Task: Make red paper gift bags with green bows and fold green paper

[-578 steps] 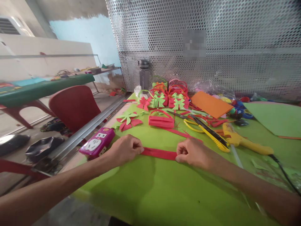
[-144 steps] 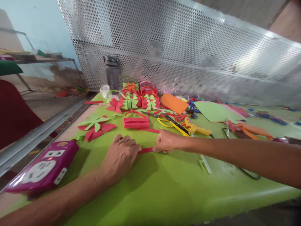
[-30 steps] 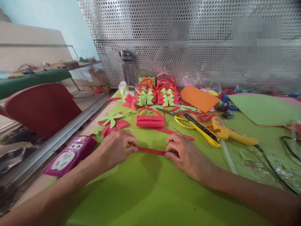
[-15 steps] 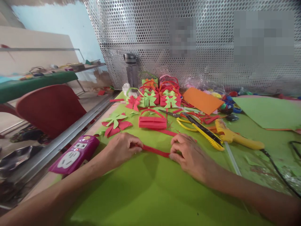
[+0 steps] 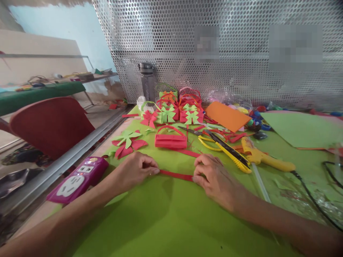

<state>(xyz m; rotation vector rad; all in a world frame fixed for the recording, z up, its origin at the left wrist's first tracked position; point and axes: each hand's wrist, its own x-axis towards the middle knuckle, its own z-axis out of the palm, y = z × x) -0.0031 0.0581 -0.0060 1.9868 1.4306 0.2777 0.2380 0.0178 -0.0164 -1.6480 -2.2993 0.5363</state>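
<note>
A narrow red paper strip (image 5: pixel 176 175) stretches between my two hands, low over the green table surface (image 5: pixel 171 221). My left hand (image 5: pixel 138 168) pinches its left end between thumb and fingers. At the other end my right hand (image 5: pixel 210 175) pinches it the same way. Just beyond the strip stands a small red paper handbag (image 5: pixel 170 141) with a curved handle. A second red strip (image 5: pixel 188 152) lies flat in front of that bag, partly hidden by my right hand. Green and red paper bow cutouts (image 5: pixel 128 138) lie beyond my left hand.
Several finished paper bags with bows (image 5: pixel 191 115) stand at the back. To the right are scissors (image 5: pixel 211 142), a yellow utility knife (image 5: pixel 232 153), a yellow glue gun (image 5: pixel 265 157) and an orange sheet (image 5: pixel 227 116). A purple power strip (image 5: pixel 79 180) lies by the left edge.
My left hand has moved slightly left, and a little more of the strip shows between my hands. The whole view has shifted slightly.
</note>
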